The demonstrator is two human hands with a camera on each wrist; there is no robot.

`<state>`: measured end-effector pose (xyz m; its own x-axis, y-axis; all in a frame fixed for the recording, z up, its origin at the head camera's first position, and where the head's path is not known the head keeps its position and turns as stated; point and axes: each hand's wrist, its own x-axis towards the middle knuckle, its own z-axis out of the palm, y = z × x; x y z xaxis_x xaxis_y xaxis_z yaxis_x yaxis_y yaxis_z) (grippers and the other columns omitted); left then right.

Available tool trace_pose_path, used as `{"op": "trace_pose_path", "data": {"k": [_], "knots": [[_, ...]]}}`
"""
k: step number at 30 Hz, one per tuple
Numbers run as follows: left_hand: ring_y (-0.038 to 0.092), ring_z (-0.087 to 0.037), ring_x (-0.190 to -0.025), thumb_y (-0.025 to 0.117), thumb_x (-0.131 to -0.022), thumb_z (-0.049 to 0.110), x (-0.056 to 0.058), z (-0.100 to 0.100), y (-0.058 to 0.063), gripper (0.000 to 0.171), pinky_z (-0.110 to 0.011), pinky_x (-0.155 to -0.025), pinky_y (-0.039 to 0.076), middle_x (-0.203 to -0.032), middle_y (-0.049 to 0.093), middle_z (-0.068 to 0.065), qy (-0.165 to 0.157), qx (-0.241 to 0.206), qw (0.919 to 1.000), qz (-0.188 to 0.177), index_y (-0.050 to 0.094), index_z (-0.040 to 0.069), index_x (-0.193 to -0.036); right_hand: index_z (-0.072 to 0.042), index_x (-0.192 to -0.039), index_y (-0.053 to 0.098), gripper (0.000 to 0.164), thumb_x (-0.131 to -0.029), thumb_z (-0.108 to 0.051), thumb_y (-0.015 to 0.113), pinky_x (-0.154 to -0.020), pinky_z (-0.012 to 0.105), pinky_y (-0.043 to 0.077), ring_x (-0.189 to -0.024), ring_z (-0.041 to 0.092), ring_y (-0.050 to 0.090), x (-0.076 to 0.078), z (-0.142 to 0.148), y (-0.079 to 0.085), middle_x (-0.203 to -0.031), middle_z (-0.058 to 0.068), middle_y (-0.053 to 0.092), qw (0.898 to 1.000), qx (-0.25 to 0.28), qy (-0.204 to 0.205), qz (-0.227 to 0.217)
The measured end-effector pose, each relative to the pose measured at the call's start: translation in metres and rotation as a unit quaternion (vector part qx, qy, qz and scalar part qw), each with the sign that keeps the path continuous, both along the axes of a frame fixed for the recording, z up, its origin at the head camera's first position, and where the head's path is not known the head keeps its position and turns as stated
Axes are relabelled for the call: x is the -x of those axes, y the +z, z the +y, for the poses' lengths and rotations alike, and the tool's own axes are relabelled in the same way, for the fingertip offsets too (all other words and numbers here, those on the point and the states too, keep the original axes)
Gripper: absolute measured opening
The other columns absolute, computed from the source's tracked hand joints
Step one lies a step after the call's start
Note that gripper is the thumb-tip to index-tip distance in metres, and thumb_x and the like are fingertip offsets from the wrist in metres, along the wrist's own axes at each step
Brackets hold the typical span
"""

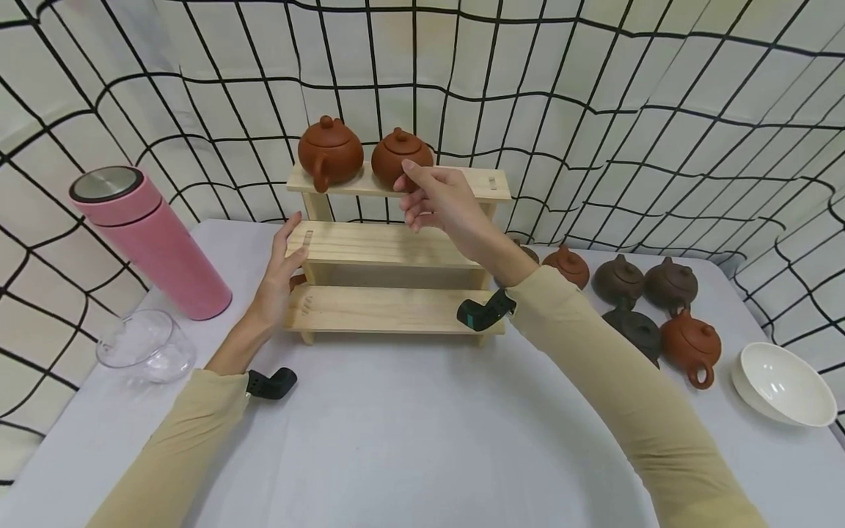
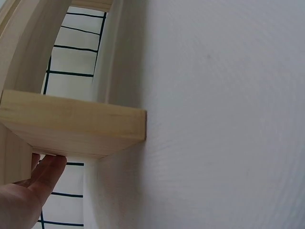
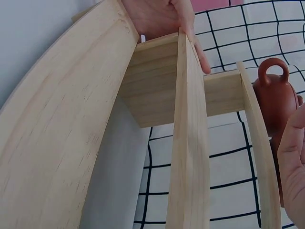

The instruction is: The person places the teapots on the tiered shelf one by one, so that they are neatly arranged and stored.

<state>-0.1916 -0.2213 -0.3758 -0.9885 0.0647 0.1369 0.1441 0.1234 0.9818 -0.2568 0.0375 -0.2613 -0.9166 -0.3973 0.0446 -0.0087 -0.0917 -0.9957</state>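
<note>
A three-tier wooden display stand [image 1: 396,308] stands on the table. My left hand [image 1: 273,275] grips its left side around the middle tier; in the left wrist view some fingers [image 2: 50,176] show behind the side board. Two reddish-brown clay teapots sit on the top tier, a left teapot [image 1: 330,150] with its handle facing me and a right teapot [image 1: 396,150] beside it. My right hand [image 1: 445,202] pinches the right teapot at its front, covering the handle. In the right wrist view one teapot [image 3: 274,98] shows beyond the right fingers [image 3: 293,148].
Several brown, dark and reddish clay teapots [image 1: 689,341] cluster on the right of the table, beside a white bowl [image 1: 782,385]. On the left stand a pink thermos [image 1: 165,249] and a clear glass bowl [image 1: 148,348]. Black grid netting [image 1: 548,95] rises behind the stand.
</note>
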Motion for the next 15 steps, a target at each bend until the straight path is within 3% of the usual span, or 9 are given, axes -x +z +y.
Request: {"op": "trace_pose_path", "data": {"k": [7,15], "knots": [[0.013,-0.028,-0.152,0.026,-0.108,0.031,-0.004,0.001,0.0,0.067,-0.064,-0.115,0.019,-0.174,-0.002,-0.002,0.0,0.002,1.0,0.0,0.001,0.024,-0.169,0.011,-0.119,0.066,0.041,-0.111,-0.028,0.054,-0.058,0.023,0.05,-0.061,0.014,0.059,-0.006,-0.009,0.001,-0.08,0.008,0.069,1.0,-0.003,0.005,-0.002],[0.013,-0.03,-0.152,0.026,-0.107,0.032,-0.003,0.0,0.001,0.067,-0.064,-0.115,0.019,-0.174,-0.003,-0.002,0.001,0.008,0.9999,0.005,0.001,0.025,-0.169,0.001,-0.13,0.057,0.034,-0.113,-0.027,0.05,-0.065,0.025,0.054,-0.07,0.018,0.064,-0.013,-0.005,0.002,-0.108,0.019,0.068,1.0,0.003,-0.002,-0.024]]}}
